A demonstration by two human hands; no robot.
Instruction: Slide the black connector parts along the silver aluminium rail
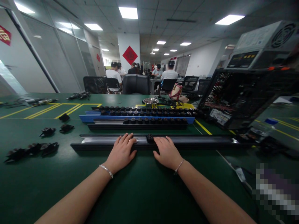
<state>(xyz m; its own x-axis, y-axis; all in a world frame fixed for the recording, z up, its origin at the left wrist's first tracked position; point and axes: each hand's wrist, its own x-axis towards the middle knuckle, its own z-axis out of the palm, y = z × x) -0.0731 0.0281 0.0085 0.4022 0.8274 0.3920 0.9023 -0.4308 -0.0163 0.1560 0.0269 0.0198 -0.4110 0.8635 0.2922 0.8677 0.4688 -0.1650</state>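
Hands (121,151) (167,152), both loosely open, on one rail (198,142), one black block (149,138) between.

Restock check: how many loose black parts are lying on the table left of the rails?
6 visible. Front cluster: left part, middle part, right part. Behind: near part, one farther right, rearmost. Cluster's bunched, so more may be hidden.
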